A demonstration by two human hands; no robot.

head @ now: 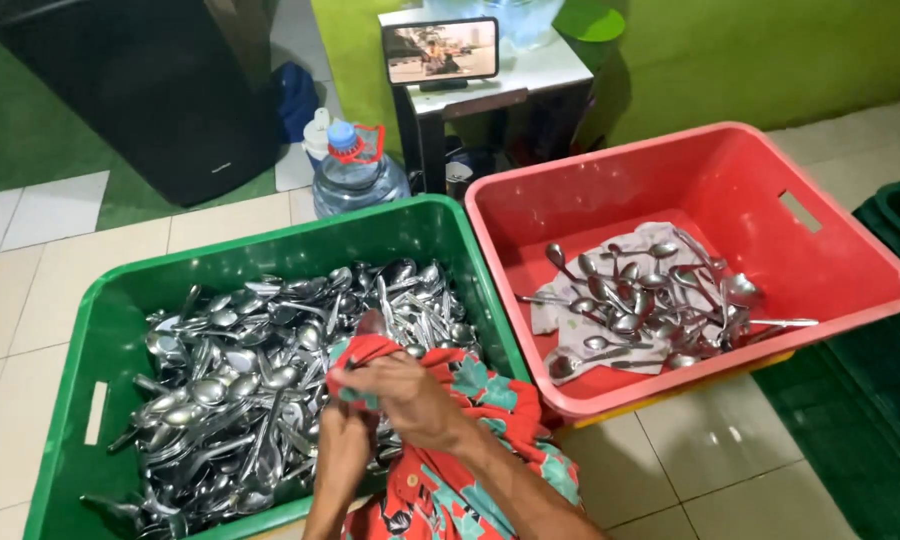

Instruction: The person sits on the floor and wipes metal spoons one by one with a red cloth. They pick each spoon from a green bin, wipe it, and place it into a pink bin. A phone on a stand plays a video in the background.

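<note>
over the green crate [120,300], the right hand [410,400] and left hand [342,440] clamp a floral cloth [470,400] around, seemingly, a spoon [372,322], which could slip unseen into the spoon heap [240,390].

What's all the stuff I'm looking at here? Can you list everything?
green crate: one, green, on the floor at left
spoons: too many to count, silver, heaped in the green crate
red crate: one, red, at right
spoons on cloth: a few dozen, silver, on a pale cloth in the red crate
patterned cloth: one, red with teal, in the hands
water bottle: one, clear with blue cap, behind the crates
phone: one, lit, on a small white table
left hand: gripping the patterned cloth
right hand: gripping the patterned cloth
</note>
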